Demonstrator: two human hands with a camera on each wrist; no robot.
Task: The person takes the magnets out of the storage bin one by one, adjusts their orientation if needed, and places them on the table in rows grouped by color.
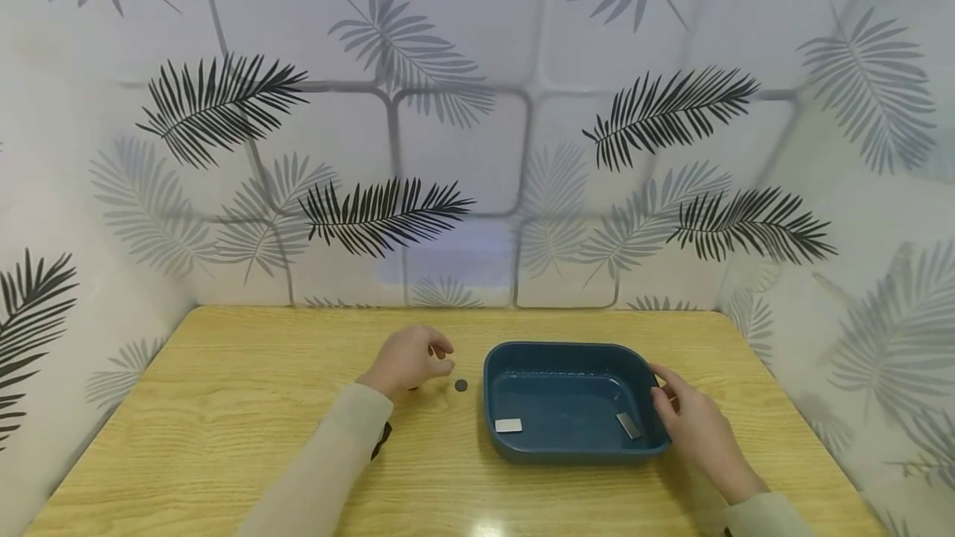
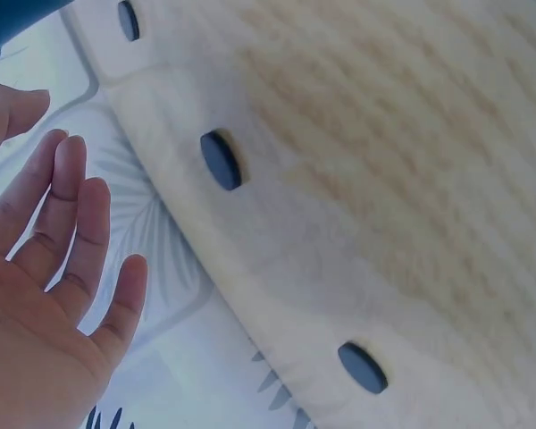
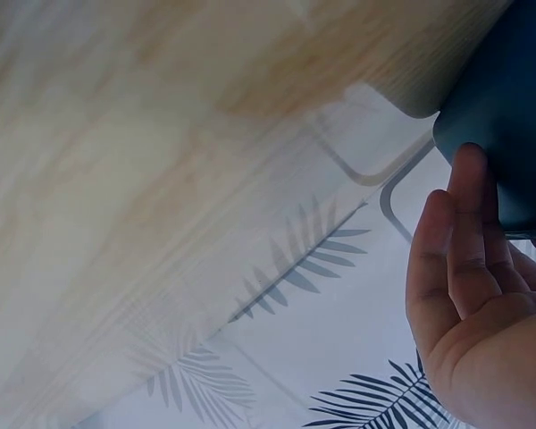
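A dark blue rectangular plastic basin [image 1: 574,456] with rounded corners stands on the wooden table. My right hand [image 1: 697,429] holds its right wall, thumb at the rim and fingers along the outside; in the right wrist view the fingers lie against the blue wall [image 3: 518,116]. To the basin's left, my left hand [image 1: 410,359] hovers over the table with loosely bent fingers and nothing in them. A small dark round disc [image 1: 461,385] lies between that hand and the basin. Three such discs, one nearest the middle [image 2: 221,160], appear in a spaced row in the left wrist view.
Inside the basin lie a white rectangular piece [image 1: 509,426] at the left and a grey rectangular piece [image 1: 628,426] at the right. The wooden table [image 1: 224,404] ends at a wall covering [image 1: 462,147] printed with leaves, which also rises on both sides.
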